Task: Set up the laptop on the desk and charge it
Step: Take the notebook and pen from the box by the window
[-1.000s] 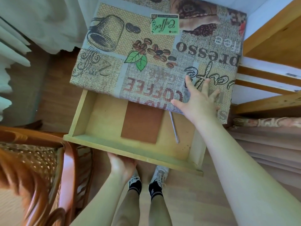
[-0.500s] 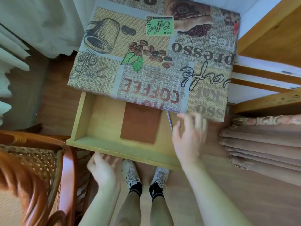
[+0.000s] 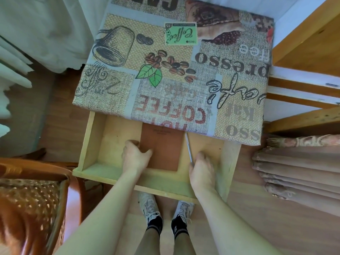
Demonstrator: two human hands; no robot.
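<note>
Both hands are inside the open wooden drawer [image 3: 95, 144] that juts out from under the desk; the left hand [image 3: 135, 156] lies at the left edge of a flat brown rectangular object [image 3: 161, 148], its fingers curled over that edge and the thumb resting on the object's top face, so it appears to pinch the edge, though how firmly it grips cannot be told; the right hand [image 3: 201, 171] rests palm down on the drawer floor, just right of the brown object, fingers loosely together and bent, not closed around anything that shows; a thin metallic pen-like rod [image 3: 189, 148] lies between the two hands, its near end touching or slipping under the right hand's fingers; whether the brown object is the laptop cannot be told; its far end runs beneath the desk's overhang, beyond the left hand's fingertips; the desk top is covered by a coffee-themed cloth [image 3: 174, 70], farther out than both hands; a wicker chair [image 3: 36, 199] stands to the left of the left forearm; folded fabric [image 3: 298, 172] is stacked right of the right hand, well apart from it; the person's sneakers [image 3: 166, 208] show below the drawer front, between the two forearms.
</note>
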